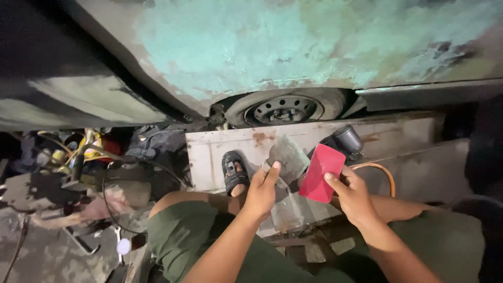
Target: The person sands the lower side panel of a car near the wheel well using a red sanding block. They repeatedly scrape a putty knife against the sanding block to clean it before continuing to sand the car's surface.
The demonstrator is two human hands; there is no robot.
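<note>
Left hand [260,191] has its grip pinched around the handle end of a metal putty knife [287,156], blade up and smeared grey. Right hand [352,195] is clamped on a red plastic spreader [323,172] by its lower corner, both held over the knees in front of a patched teal car panel [293,42]. The blade looks stiff and thin; the spreader light, probably bendy, best held by the edge. No packages or labels I can make out.

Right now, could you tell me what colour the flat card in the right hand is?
Red: the flat card in the right hand, head view.
</note>
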